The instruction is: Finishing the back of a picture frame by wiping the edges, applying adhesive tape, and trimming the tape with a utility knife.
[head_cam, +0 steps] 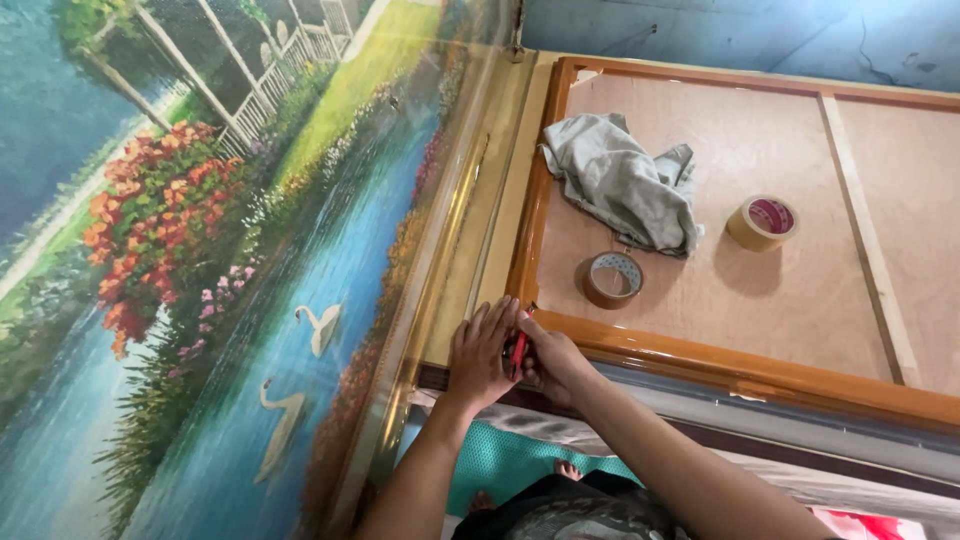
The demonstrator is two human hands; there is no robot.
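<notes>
My left hand (pixel 482 350) lies flat with fingers spread on the corner of a glossy brown wooden frame (pixel 700 352). My right hand (pixel 553 362) is closed around a small red tool (pixel 518 352), held against that same corner, right beside the left hand. The tool's tip is hidden between the two hands. The frame surrounds a pale plywood backing board (pixel 760 270) that lies face down.
On the board lie a crumpled grey cloth (pixel 625 185) and two rolls of brown tape, one (pixel 612 279) near my hands and one (pixel 762 221) farther right. A large painted landscape with swans (pixel 250 300) in a gold frame stands at the left.
</notes>
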